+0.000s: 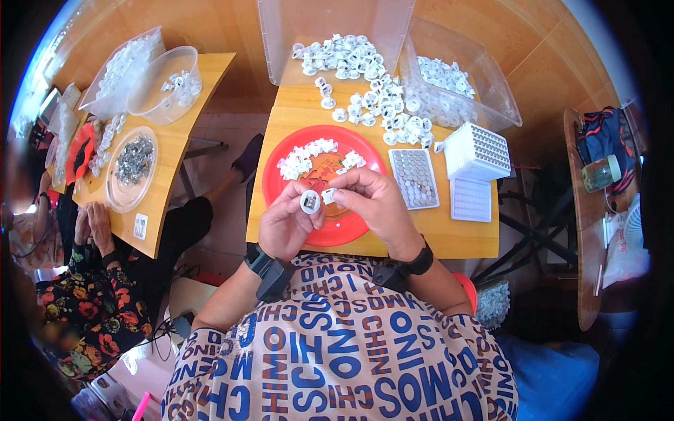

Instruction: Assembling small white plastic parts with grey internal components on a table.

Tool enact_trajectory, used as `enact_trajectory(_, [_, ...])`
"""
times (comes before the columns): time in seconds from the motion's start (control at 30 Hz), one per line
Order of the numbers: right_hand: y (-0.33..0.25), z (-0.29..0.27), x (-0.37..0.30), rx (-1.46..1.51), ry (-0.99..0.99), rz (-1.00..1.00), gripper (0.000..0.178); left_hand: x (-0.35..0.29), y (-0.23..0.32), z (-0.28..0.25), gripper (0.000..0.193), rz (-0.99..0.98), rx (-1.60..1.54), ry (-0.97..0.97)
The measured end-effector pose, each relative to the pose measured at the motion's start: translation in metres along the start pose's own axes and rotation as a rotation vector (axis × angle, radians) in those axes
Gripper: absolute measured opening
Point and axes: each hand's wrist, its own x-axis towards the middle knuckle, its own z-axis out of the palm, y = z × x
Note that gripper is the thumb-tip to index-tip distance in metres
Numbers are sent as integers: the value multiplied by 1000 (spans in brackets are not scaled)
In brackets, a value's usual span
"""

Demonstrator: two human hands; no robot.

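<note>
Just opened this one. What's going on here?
A person is working with small parts over a red plate. The left hand holds a round white piece, and the right hand holds a small white part close to it. More small white parts lie in the plate. Round white pieces are heaped beyond it, and a tray of small discs sits to its right.
</note>
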Motion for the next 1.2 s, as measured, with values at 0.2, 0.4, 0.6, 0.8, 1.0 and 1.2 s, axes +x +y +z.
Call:
enact_trajectory(0.2, [-9,10,-2,-76,-91,-84,11,2,-2,-3,12,-55,24,-16])
enact_trajectory(0.4, [-14,13,-4,-248,-94,-158,8,1,-3,-3,12,-74,66,7])
enact_trajectory(0.6, [-16,14,-5,-289,-92,-177,8,1,-4,-7,14,-62,144,-14])
enact_trajectory(0.8, [-12,15,-5,-305,-57,-217,8,2,-5,-6,15,-42,184,-18])
enact_trajectory(1.0, [-11,18,-6,-286,-12,-241,7,0,-6,-2,16,-34,185,-7])
enact_trajectory(1.2, [-10,16,-5,-262,-48,-148,8,-3,-9,2,16,-7,198,16])
